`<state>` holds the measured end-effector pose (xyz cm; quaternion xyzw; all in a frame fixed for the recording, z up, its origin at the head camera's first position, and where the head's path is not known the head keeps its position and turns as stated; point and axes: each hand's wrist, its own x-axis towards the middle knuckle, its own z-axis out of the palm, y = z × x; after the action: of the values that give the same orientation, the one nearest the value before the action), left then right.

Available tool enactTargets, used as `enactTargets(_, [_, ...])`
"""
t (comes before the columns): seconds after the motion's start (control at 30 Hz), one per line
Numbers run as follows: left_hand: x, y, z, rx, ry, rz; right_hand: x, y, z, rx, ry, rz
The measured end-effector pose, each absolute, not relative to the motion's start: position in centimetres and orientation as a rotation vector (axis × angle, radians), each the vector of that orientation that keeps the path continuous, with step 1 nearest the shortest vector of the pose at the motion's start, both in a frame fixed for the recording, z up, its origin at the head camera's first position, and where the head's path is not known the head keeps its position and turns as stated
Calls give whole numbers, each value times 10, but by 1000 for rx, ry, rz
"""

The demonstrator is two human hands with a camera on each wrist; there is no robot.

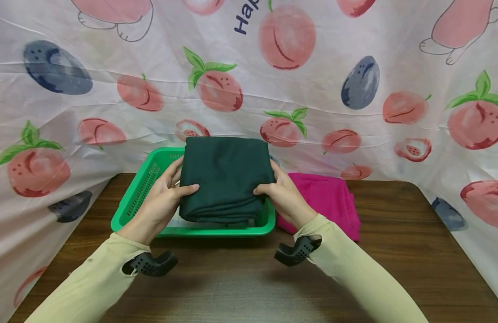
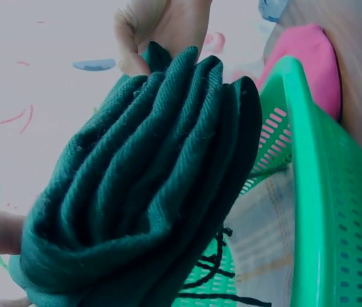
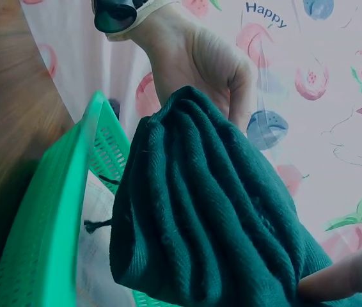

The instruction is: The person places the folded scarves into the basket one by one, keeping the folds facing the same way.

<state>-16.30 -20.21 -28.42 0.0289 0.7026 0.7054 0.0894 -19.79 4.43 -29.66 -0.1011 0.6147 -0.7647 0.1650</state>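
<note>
A folded dark green cloth (image 1: 226,175), stacked in several thick layers, is held level over the green plastic basket (image 1: 216,232). My left hand (image 1: 160,197) grips its left side, thumb on top and fingers underneath. On the opposite side my right hand (image 1: 283,190) pinches it the same way, thumb near the front right corner. The folded edges face the wrist cameras. Below the cloth, a pale plaid cloth (image 2: 264,236) lies in the basket, and thin black cords (image 2: 216,268) show between the two. Most of the basket's inside is hidden in the head view.
Right of the basket, a folded bright pink cloth (image 1: 325,197) lies on the dark wooden table (image 1: 233,278), partly behind my right hand. A white curtain (image 1: 249,89) printed with fruit hangs along the table's back and sides. Both wrists wear black camera mounts.
</note>
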Motion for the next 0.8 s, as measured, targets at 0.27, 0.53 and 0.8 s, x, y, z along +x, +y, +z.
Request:
enactTargets(0.27, [-170, -206, -292, 35, 2099, 2100, -206, 36, -309, -251, 1815, -2135])
enactTargets(0.53, [-174, -208, -304, -37, 2120, 2068, -210, 30, -324, -156, 1910, -2059])
enactTargets(0.8, [-178, -208, -318, -123, 2114, 1984, -210, 21, -338, -138, 1981, -1953])
